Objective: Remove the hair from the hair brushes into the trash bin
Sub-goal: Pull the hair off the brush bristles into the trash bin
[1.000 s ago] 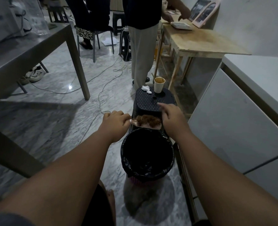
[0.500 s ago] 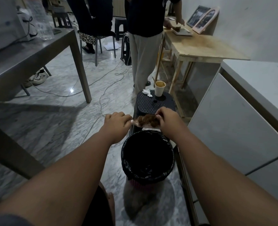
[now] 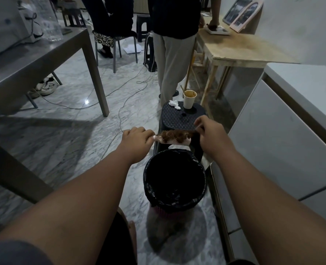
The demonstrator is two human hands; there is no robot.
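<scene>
The right hand (image 3: 211, 133), lately laid on the hair brush (image 3: 175, 143), now pinches the hair (image 3: 177, 135) at its right end with its fingers (image 3: 199, 122), the left hand (image 3: 137, 138) gripping the handle near the trash bin's (image 3: 146, 175) far rim, so peeling seems begun.

The left hand (image 3: 137, 137) is held outstretched, curled tight; the right hand (image 3: 209, 131) is held beside it, fingertips pinched together.

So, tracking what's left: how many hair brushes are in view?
1: the hair brush held near the trash bin, left hand gripping its handle, right hand pinching its hair. Others may be hidden.
</scene>
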